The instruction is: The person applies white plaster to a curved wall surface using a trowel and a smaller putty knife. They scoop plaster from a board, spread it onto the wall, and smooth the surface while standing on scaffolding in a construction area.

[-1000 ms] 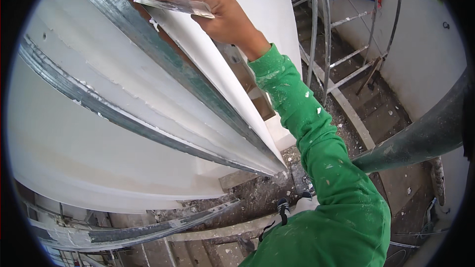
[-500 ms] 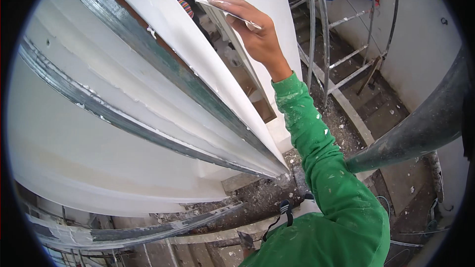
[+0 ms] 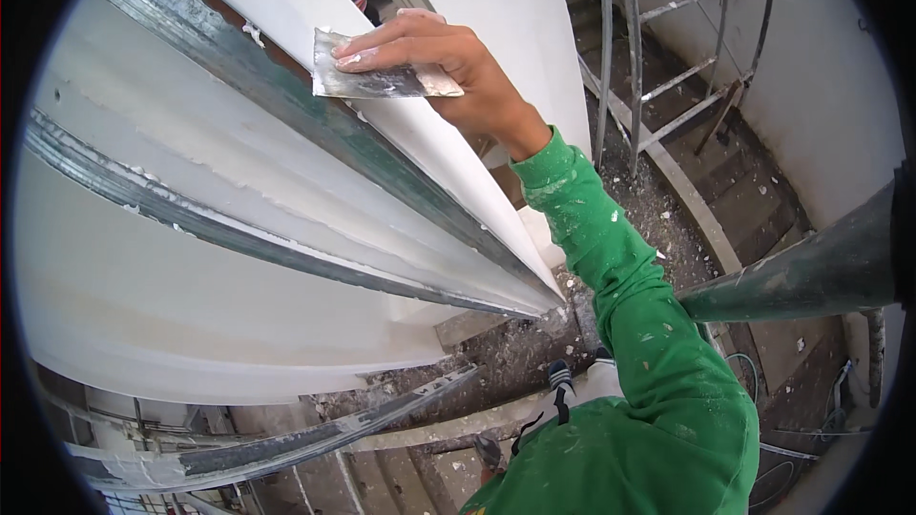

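Observation:
My right hand [image 3: 456, 62] grips a flat rectangular metal putty blade [image 3: 382, 86] whose grey face is smeared with white plaster. Fingers lie across its upper side; the thumb is hidden. The blade is in front of the white plastered corner strip [image 3: 434, 162] and overlaps the edge of a long metal straightedge [image 3: 382, 162] set along it. Whether the blade touches either cannot be told. Lower left, a second long metal straightedge [image 3: 239, 238] runs along the pale wall, with wet-looking plaster [image 3: 258, 172] between the two. My left hand is out of view.
A metal scaffold frame [image 3: 632, 57] stands upper right beside stairs. A thick dark green pole [image 3: 801, 267] juts in from the right, close to my sleeve. A plaster-caked metal bar [image 3: 315, 439] crosses lower left. Plaster crumbs litter the floor [image 3: 496, 353].
My right hand has moved left and slightly down with the putty blade. The blade has turned from nearly edge-on to showing its broad face.

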`<action>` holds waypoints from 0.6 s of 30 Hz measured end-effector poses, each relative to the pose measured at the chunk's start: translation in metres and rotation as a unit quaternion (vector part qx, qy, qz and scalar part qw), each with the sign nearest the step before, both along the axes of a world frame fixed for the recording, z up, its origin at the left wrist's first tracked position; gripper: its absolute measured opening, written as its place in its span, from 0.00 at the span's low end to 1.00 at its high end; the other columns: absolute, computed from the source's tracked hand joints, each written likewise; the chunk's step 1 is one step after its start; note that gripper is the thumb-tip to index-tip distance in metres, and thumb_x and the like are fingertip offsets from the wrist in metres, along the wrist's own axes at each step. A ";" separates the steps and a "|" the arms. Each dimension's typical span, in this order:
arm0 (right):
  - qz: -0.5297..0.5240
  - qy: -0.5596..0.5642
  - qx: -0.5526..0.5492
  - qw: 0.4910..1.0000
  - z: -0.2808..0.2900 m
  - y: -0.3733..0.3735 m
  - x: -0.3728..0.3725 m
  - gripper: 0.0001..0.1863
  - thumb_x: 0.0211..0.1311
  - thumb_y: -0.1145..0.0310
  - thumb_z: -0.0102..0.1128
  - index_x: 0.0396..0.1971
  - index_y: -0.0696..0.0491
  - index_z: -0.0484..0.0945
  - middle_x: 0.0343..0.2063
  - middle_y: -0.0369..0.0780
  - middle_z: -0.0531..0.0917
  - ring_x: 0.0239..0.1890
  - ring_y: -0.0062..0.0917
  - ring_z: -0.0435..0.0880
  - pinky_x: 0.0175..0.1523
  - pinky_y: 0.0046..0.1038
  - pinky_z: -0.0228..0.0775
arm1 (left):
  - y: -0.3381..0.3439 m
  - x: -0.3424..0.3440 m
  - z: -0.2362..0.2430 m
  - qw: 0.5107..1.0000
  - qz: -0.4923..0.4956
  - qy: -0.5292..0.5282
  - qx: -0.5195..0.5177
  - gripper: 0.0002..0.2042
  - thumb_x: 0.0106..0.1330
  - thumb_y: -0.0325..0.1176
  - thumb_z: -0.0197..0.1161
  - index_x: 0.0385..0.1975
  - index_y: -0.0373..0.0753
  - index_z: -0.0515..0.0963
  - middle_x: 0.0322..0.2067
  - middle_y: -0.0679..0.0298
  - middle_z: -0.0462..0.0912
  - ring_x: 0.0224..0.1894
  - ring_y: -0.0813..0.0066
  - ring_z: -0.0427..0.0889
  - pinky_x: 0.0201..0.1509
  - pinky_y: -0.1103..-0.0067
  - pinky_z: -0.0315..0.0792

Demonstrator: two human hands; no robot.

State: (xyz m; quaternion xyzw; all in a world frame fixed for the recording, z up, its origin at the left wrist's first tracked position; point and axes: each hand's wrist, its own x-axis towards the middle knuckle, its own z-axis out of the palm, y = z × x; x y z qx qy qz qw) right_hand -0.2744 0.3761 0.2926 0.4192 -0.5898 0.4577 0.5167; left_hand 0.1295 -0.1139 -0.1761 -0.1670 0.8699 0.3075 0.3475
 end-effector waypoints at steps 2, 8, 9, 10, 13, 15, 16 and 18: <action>-0.015 -0.087 -0.022 0.996 -0.062 -0.008 0.020 0.20 0.48 0.79 0.63 0.41 0.43 0.83 0.44 0.30 0.83 0.49 0.22 0.78 0.62 0.38 0.49 | -0.005 0.005 0.000 1.000 0.001 -0.004 -0.002 0.15 0.66 0.38 0.53 0.48 0.38 0.66 0.22 0.59 0.72 0.21 0.69 0.72 0.24 0.73 0.68; -0.057 -0.255 -0.020 0.965 -0.176 0.005 0.068 0.21 0.47 0.81 0.63 0.42 0.44 0.82 0.43 0.31 0.84 0.50 0.23 0.79 0.66 0.39 0.46 | 0.006 -0.018 0.015 0.998 -0.024 0.043 0.036 0.15 0.67 0.39 0.53 0.47 0.38 0.66 0.21 0.60 0.72 0.20 0.71 0.72 0.22 0.75 0.68; -0.074 -0.271 -0.052 0.958 -0.180 0.008 0.081 0.21 0.47 0.82 0.62 0.42 0.45 0.82 0.44 0.33 0.83 0.50 0.24 0.79 0.64 0.38 0.49 | 0.016 -0.028 0.023 0.996 -0.029 0.062 0.056 0.15 0.67 0.39 0.53 0.47 0.38 0.66 0.20 0.60 0.71 0.19 0.72 0.71 0.22 0.75 0.68; -0.092 -0.285 -0.083 0.950 -0.182 0.011 0.096 0.21 0.47 0.83 0.62 0.43 0.47 0.81 0.44 0.35 0.83 0.50 0.26 0.78 0.63 0.36 0.52 | 0.027 -0.039 0.032 0.993 -0.036 0.081 0.082 0.15 0.67 0.39 0.53 0.47 0.38 0.66 0.20 0.60 0.71 0.19 0.72 0.71 0.21 0.75 0.67; -0.155 -0.281 -0.160 0.933 -0.167 0.004 0.142 0.22 0.47 0.84 0.59 0.45 0.53 0.79 0.45 0.42 0.81 0.51 0.32 0.78 0.57 0.34 0.61 | 0.079 -0.083 0.083 0.974 -0.004 0.067 0.218 0.15 0.67 0.40 0.53 0.47 0.38 0.66 0.19 0.61 0.71 0.18 0.73 0.71 0.20 0.76 0.67; -0.157 -0.256 -0.138 0.944 -0.141 -0.008 0.179 0.22 0.48 0.84 0.58 0.46 0.57 0.77 0.46 0.46 0.79 0.50 0.37 0.76 0.54 0.35 0.65 | 0.120 -0.115 0.147 0.916 0.065 -0.013 0.395 0.14 0.67 0.40 0.54 0.43 0.36 0.66 0.18 0.62 0.69 0.16 0.74 0.69 0.18 0.78 0.65; -0.132 -0.241 -0.096 0.957 -0.130 -0.018 0.195 0.21 0.48 0.84 0.57 0.47 0.60 0.76 0.47 0.48 0.77 0.50 0.39 0.76 0.53 0.37 0.66 | 0.135 -0.125 0.182 0.853 0.097 -0.040 0.511 0.13 0.67 0.38 0.54 0.42 0.35 0.66 0.18 0.60 0.69 0.17 0.72 0.70 0.17 0.78 0.65; 0.008 -0.218 -0.067 0.974 -0.125 -0.043 0.221 0.23 0.49 0.82 0.58 0.49 0.61 0.74 0.50 0.49 0.75 0.51 0.41 0.74 0.56 0.39 0.64 | 0.154 -0.138 0.245 0.722 0.132 -0.128 0.667 0.12 0.67 0.35 0.54 0.40 0.33 0.66 0.18 0.58 0.69 0.16 0.71 0.69 0.15 0.78 0.64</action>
